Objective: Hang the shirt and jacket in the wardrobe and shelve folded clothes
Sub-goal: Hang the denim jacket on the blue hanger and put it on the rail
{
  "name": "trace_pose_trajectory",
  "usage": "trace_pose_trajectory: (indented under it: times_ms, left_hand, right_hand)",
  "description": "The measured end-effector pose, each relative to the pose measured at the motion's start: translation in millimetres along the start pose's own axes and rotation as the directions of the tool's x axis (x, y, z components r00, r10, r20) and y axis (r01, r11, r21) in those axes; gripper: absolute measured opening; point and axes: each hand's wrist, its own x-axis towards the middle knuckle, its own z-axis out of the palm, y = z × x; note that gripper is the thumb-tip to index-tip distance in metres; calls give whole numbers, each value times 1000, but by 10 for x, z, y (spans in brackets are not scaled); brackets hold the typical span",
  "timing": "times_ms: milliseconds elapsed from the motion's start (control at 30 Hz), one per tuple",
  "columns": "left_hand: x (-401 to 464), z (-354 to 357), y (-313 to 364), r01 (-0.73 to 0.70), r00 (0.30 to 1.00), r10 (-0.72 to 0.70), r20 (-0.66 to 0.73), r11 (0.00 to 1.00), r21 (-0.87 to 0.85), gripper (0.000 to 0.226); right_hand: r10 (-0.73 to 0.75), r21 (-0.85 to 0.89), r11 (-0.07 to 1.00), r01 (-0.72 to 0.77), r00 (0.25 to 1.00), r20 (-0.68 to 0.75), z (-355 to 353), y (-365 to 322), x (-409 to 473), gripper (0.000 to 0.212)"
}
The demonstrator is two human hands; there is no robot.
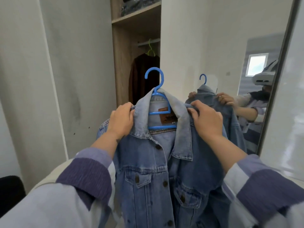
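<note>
One denim jacket [164,170], one blue hanger [158,99] inside it, two hands, one wardrobe [125,63], one mirror [256,96] right of the jacket. In the wardrobe: one green hanger [150,50] on the rail carrying one dark garment [143,76], one shelf [136,14] above it with dark folded clothes [139,5], count unclear.

Left hand [121,120] grips the jacket's left shoulder beside the collar, fingers curled over the fabric edge, clamped on the denim. Right hand [207,120] does the same at the right shoulder, fingers bent and pinching the seam next to the collar. Both sleeves are striped purple and pale.

Jacket is held up mid-air in front of the person, with the open wardrobe bay behind it, well apart from the rail. Light-wash blue denim, collar turned up and paler inside, brown label at the neck, front open at the top, dark round buttons down the placket, two flap chest pockets with a button each. The hanger's hook sticks up above the collar, its bars showing in the neck opening. The mirror reflects the jacket, hanger hook and both hands.
</note>
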Motion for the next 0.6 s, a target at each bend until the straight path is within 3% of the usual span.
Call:
trace_pose_trajectory:
  times_ms: [133,200,300,433,600]
  left_hand:
    - [160,10,-24,19,998,-18,-60,1000,4,16]
    - [240,70,-38,32,998,-30,-54,998,45,17]
    - [334,217,-181,40,999,-38,-37,997,70,18]
    - [546,383,-384,-16,997,19,-80,999,40,19]
    - [981,598,-721,-54,991,53,-125,999,-1,20]
  right_hand:
    - [7,-50,999,1,985,171,32,119,116,36]
    - [54,50,996,-75,937,346,87,148,183,42]
    - [2,200,971,-132,840,543,104,178,291,48]
    - [1,304,904,-299,715,699,59,201,407,26]
    - [28,380,796,-471,656,754,246,18,562,19]
